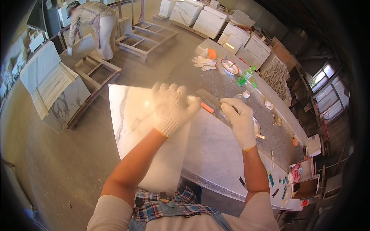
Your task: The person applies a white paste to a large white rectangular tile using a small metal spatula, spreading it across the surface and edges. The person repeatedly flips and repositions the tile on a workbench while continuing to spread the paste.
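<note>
A white marble slab with grey veins (pixel 135 111) lies before me, jutting over the left side of the worktable. My left hand (pixel 171 104), in a white knitted glove, grips its far edge, the fingers bent over it and the thumb stretched right. In my right hand (pixel 239 117), also gloved, is a flat grey metal strip (pixel 208 96), pinched near its right end. The strip's other end reaches toward my left thumb, above the table. Just under it shows an orange bar (pixel 207 107). Which kind of tool the strip is, I cannot make out.
Right of my hands, the grey worktable (pixel 227 88) carries a green bottle (pixel 246 76), a clear bottle (pixel 243 96), a bowl of white paste (pixel 230 66) and spare gloves (pixel 204 63). A co-worker (pixel 94 23) bends over slabs at the far left. Metal frames (pixel 144 38) stand on the floor.
</note>
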The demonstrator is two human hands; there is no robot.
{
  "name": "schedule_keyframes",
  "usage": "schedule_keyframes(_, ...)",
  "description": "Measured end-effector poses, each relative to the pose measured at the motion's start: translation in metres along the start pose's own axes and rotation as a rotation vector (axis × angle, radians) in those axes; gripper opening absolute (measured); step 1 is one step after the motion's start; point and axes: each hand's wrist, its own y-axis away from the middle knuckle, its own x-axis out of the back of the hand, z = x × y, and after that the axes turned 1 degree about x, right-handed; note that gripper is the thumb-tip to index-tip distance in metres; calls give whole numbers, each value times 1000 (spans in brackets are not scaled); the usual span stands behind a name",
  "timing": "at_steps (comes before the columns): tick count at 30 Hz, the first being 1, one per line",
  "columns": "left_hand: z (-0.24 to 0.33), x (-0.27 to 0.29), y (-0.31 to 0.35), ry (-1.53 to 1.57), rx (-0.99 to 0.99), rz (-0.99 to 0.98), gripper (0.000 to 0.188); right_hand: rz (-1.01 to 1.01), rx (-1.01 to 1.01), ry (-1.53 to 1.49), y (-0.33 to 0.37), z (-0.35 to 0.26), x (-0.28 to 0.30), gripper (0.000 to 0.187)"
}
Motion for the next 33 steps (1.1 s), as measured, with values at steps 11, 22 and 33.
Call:
schedule_keyframes(11, 0, 3, 0, 27, -12, 19, 31, -239, -347, -406, -29, 18, 6, 29)
schedule_keyframes(22, -1, 2, 0, 30, -16, 22, 30, -249, -413, -524, -38, 24, 4, 21)
schedule_keyframes(33, 2, 3, -1, 0, 13, 11, 30, -248, -430, -494, -32, 17, 9, 22)
